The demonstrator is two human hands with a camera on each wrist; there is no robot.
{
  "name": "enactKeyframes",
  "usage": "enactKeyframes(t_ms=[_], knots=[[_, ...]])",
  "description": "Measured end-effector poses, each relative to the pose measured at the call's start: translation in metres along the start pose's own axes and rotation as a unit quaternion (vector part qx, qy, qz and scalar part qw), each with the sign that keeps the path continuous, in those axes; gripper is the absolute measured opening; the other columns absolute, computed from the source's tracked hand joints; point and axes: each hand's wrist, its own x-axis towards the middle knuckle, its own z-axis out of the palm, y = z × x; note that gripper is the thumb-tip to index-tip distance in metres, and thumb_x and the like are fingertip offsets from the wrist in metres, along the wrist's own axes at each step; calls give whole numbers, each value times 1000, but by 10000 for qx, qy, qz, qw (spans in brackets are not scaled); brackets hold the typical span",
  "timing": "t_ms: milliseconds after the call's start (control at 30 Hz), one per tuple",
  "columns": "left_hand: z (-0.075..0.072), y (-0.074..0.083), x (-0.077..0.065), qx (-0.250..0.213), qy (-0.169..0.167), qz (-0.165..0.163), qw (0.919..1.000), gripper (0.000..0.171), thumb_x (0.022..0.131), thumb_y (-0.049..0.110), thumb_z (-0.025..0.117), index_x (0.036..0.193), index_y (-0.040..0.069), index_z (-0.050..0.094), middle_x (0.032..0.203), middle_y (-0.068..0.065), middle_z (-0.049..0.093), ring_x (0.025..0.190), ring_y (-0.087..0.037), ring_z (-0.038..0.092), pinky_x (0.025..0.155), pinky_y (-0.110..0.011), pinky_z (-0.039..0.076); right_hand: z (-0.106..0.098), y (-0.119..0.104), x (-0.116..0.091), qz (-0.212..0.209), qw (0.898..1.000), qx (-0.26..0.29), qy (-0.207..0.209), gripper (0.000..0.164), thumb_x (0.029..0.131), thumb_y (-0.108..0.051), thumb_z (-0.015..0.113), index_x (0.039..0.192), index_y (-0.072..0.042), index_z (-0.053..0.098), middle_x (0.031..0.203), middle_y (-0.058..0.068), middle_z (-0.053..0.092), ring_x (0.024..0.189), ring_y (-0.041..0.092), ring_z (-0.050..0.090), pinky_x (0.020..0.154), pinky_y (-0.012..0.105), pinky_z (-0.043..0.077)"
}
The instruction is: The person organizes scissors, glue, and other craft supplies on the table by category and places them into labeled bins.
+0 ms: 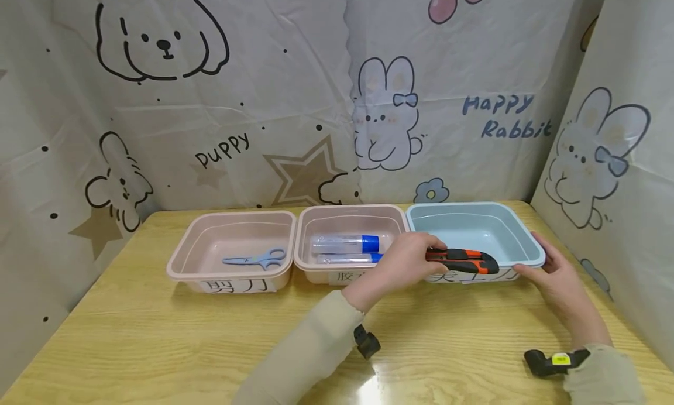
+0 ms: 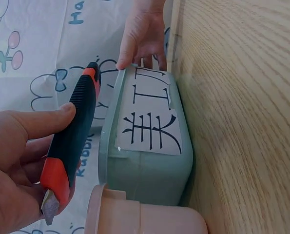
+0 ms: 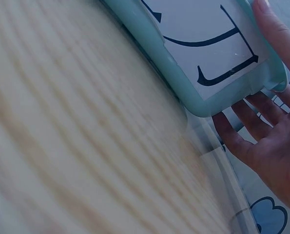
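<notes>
My left hand (image 1: 402, 261) grips a black and red utility knife (image 1: 463, 260) over the front rim of the blue plastic bin (image 1: 474, 209). In the left wrist view the thumb lies along the knife (image 2: 72, 131), and a metal tip shows at its near end. My right hand (image 1: 560, 285) holds the right end of the blue bin, thumb at the front corner and fingers round the side. In the right wrist view those fingers (image 3: 261, 122) touch the bin's end wall. A paper label (image 2: 149, 112) is on the bin's front.
Left of the blue bin stands a pink bin (image 1: 350, 209) with blue-capped clear tubes (image 1: 344, 244). Farther left, another pink bin (image 1: 179, 264) holds blue scissors (image 1: 258, 258). All stand in a row on the wooden table (image 1: 158, 346), before a printed cloth (image 1: 295, 59).
</notes>
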Motion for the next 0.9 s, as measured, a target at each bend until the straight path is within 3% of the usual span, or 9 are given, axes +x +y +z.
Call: enactKeyframes(t_ms=[133,333,433,667,900], knots=[[3,3,11,-76,113,-87,9999,33,77,28,72,108,17,67,98,9,66,74,2,51,63,-9,39,-2,-3,0,111,9993,-357,3,79,85,-17,64,146,-29,14,148,-9,21,122,-3,30,83,1,35],[9,8,26,-116,365,-448,9983,37,77,34,71,111,22,66,99,11,66,71,2,51,60,-10,38,-1,-4,2,61,9992,-387,31,80,85,-17,64,146,-27,14,148,-10,22,122,-4,31,82,0,35],[13,11,34,-93,446,-568,9973,37,77,36,71,111,23,66,98,11,66,69,1,50,58,-11,37,-2,-4,2,74,9999,-156,1,80,84,-14,64,146,-26,15,148,-10,21,122,-4,30,82,0,35],[25,13,49,74,375,-702,9968,33,76,37,71,106,24,68,92,13,67,67,1,50,57,-10,37,-1,-4,1,159,9998,-82,43,81,84,-14,65,146,-26,15,149,-10,19,124,-4,28,84,0,34],[35,12,54,354,359,-938,9943,30,75,38,71,100,22,70,88,12,68,71,0,54,62,-11,40,-1,-6,0,73,9997,-220,59,79,85,-14,64,146,-23,15,149,-10,19,123,-5,29,84,0,33]])
